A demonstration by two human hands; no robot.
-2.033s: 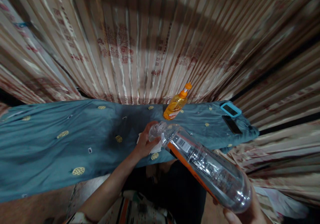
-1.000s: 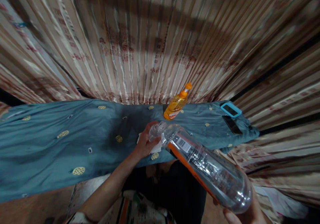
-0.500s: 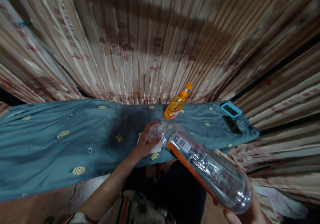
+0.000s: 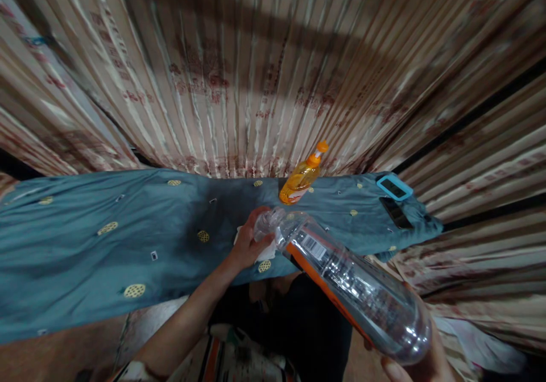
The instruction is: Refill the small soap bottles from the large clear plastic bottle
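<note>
Clear plastic bottle (image 4: 341, 277) lies tilted, base gripped in the right hand (image 4: 420, 365), neck over the teal cloth (image 4: 106, 240). Left hand (image 4: 247, 243) presses a white tissue (image 4: 268, 251) against its neck (wiping seems underway); orange bottle (image 4: 302, 176) stands behind, untouched.

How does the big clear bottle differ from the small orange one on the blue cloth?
The clear bottle is larger, tipped on a slant and held by both hands; the orange bottle is smaller and stands untouched on the cloth. The clear one looks colourless; the other holds orange liquid under an orange cap.
</note>
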